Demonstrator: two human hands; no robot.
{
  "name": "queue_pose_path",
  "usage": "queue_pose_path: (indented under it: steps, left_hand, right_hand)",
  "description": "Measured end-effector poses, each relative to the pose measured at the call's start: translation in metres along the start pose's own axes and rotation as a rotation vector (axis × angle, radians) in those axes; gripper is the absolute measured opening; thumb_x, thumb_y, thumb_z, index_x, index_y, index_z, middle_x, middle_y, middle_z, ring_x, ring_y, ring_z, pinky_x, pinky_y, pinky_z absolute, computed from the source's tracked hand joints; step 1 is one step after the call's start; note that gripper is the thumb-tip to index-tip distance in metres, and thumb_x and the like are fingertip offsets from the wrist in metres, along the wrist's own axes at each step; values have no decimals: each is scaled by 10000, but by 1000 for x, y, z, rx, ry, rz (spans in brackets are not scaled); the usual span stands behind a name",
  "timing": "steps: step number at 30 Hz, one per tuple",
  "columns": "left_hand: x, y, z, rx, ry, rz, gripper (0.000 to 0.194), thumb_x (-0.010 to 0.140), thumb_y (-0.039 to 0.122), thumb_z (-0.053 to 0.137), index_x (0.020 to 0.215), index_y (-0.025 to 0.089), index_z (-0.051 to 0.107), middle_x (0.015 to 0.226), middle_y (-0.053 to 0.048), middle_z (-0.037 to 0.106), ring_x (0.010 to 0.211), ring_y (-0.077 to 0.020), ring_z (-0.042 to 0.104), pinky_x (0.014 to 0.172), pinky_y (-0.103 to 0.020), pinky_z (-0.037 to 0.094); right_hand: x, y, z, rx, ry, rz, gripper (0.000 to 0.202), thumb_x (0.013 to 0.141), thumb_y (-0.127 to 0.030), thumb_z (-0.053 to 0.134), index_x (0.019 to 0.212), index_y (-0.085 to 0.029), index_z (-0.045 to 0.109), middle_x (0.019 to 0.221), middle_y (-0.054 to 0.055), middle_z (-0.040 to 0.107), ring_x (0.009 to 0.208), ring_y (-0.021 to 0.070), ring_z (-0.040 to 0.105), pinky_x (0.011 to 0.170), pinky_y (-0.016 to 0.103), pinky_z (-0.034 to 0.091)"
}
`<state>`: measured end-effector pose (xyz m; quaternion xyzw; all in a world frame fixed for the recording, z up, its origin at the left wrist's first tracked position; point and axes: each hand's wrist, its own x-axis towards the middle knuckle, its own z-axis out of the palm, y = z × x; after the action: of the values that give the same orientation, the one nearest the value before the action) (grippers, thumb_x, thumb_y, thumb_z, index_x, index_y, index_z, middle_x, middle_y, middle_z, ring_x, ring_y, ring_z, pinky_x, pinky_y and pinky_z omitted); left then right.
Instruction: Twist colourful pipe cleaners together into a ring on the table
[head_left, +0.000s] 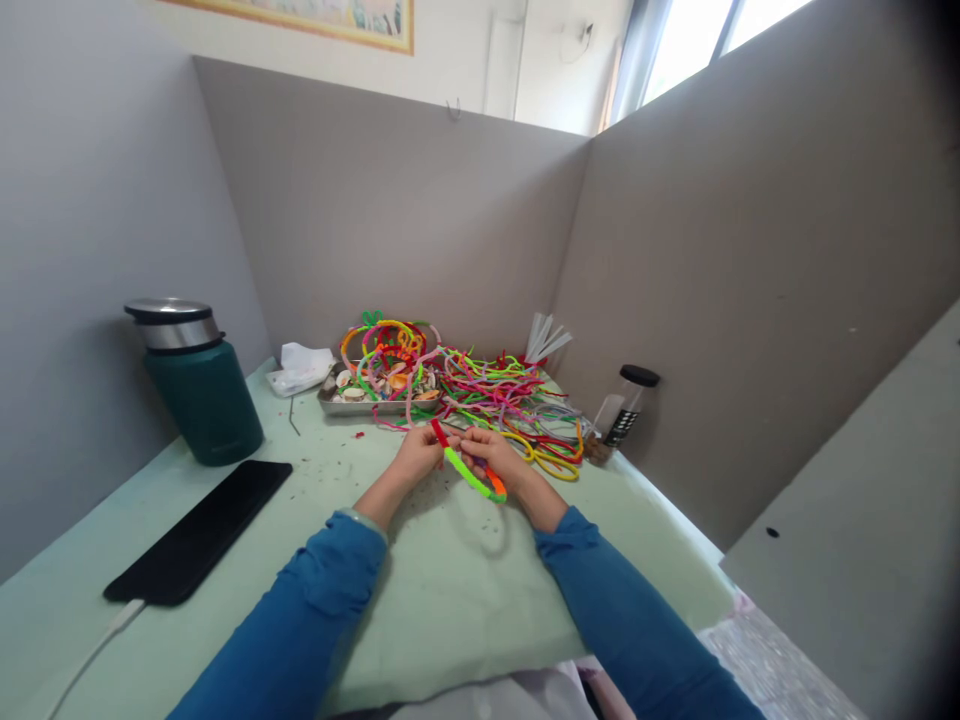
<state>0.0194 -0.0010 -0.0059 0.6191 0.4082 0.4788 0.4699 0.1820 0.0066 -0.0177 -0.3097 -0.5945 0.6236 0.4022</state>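
Observation:
Both hands meet over the middle of the table, holding a loop of fuzzy pipe cleaner point(472, 476) coloured red, bright green and orange. My left hand point(417, 456) pinches it near the red end. With closed fingers, my right hand point(491, 456) grips the other side, by the orange stretch. The loop hangs down towards me between the wrists. Just beyond my fingers lies a large tangled heap of multicoloured pipe cleaners point(499, 385). Left of the heap, a metal tray point(360, 408) carries pipe cleaner rings and small shell-like pieces.
A dark green tumbler point(202, 400) stands at the left, with a black phone point(202, 530) and its white cable in front. A white tissue pack point(300, 370) lies behind. At the right is a clear black-lidded bottle point(621, 415). White strips point(547, 340) lean in the corner; grey partitions point(390, 210) enclose the table.

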Motion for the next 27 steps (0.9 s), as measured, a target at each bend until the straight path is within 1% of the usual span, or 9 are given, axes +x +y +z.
queue_pose_path:
  steps: [3, 7, 9, 12, 16, 21, 23, 27]
  left_hand:
    - [-2, 4, 1, 27, 30, -5, 397, 628, 420, 709, 823, 75, 688, 480, 14, 539, 388, -69, 408, 404, -205, 321]
    - [0, 3, 1, 20, 46, 28, 379, 630, 422, 710, 796, 83, 683, 573, -21, 606, 399, -68, 419, 413, -215, 346]
    - [1, 1, 0, 34, 61, 48, 354, 636, 422, 708, 750, 89, 674, 592, -31, 616, 411, -74, 440, 422, -218, 362]
    - [2, -2, -1, 86, 73, 70, 325, 658, 420, 695, 701, 99, 659, 560, -27, 600, 424, -86, 470, 434, -221, 380]
    - [1, -1, -1, 113, 27, 103, 302, 697, 390, 662, 766, 96, 664, 529, -8, 569, 407, -83, 454, 414, -211, 361]
    - [0, 1, 0, 162, -11, 124, 303, 717, 370, 644, 843, 95, 663, 457, 31, 500, 404, -84, 448, 407, -196, 333]
    - [0, 0, 0, 170, -4, 132, 301, 715, 370, 648, 847, 99, 663, 498, 22, 536, 413, -81, 450, 414, -197, 342]
    - [1, -3, -3, 245, 29, 196, 250, 722, 361, 647, 781, 120, 673, 583, -5, 603, 497, -93, 500, 479, -200, 394]
  right_hand:
    - [0, 1, 1, 27, 7, -16, 284, 695, -386, 673, 730, -157, 508, 519, -49, 528, 335, 46, 391, 346, 189, 231]
    - [-1, 0, 1, 26, 11, -19, 298, 707, -405, 670, 738, -160, 504, 515, -53, 522, 341, 47, 392, 348, 187, 242]
    - [-1, -1, 2, 20, 12, -26, 302, 723, -421, 657, 748, -160, 507, 521, -54, 517, 344, 46, 391, 348, 186, 246]
    - [-2, -2, 2, -2, 6, -46, 306, 760, -447, 618, 752, -160, 513, 537, -49, 516, 345, 46, 398, 345, 185, 261]
    - [-3, -2, 3, -24, 7, -66, 312, 783, -464, 592, 758, -163, 516, 543, -54, 501, 341, 43, 393, 343, 182, 274]
    - [-3, -2, 2, -43, 33, -69, 326, 763, -469, 615, 723, -166, 500, 514, -70, 452, 337, 33, 344, 337, 179, 236]
    - [-2, -3, 0, -25, 18, -60, 328, 752, -460, 628, 708, -167, 487, 504, -74, 435, 335, 31, 323, 334, 180, 218]
    - [-2, -4, -5, 22, -30, -16, 325, 734, -442, 653, 713, -166, 482, 498, -79, 420, 344, 28, 298, 334, 179, 202]
